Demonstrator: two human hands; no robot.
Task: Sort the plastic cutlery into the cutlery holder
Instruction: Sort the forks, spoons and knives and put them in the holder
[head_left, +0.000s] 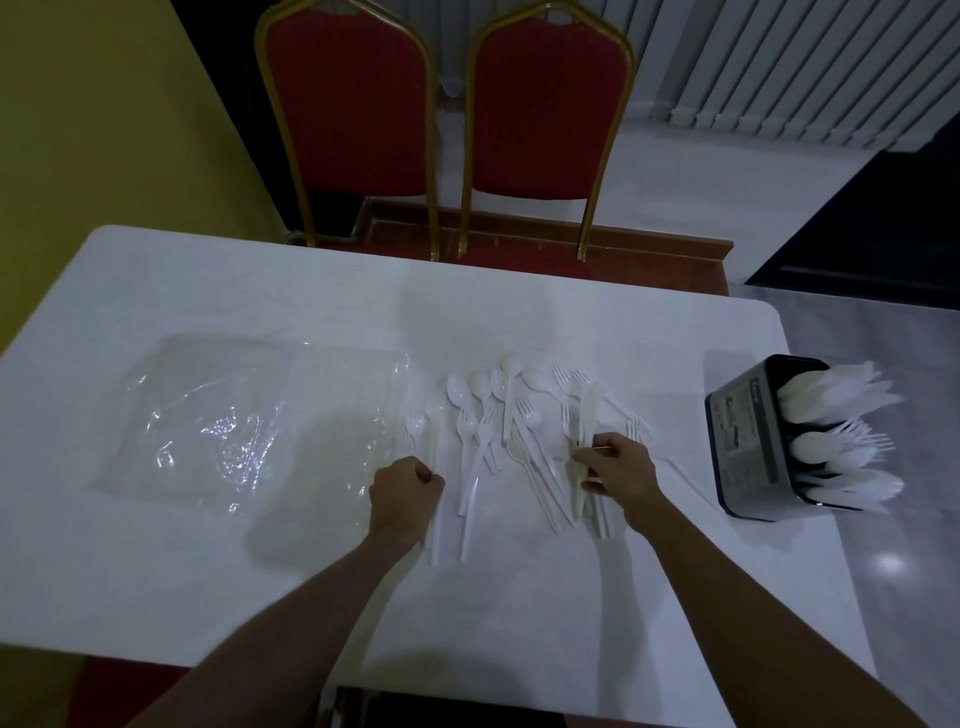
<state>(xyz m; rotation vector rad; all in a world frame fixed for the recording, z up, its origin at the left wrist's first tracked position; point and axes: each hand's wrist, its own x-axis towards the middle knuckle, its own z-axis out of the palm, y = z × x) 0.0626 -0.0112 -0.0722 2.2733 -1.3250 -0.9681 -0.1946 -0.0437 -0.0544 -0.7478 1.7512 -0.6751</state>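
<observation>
A loose pile of white plastic cutlery, spoons, forks and knives, lies across the middle of the white table. My left hand is curled shut at the pile's left edge, gripping a few white handles that stick out toward me. My right hand pinches several knives at the pile's right side, their blades pointing away from me. The black cutlery holder stands at the table's right edge, with spoons, forks and knives sticking out of its compartments.
A crumpled clear plastic bag lies flat on the table's left half. Two red chairs with gold frames stand behind the far edge. The holder sits very close to the table's right edge, with grey floor beyond.
</observation>
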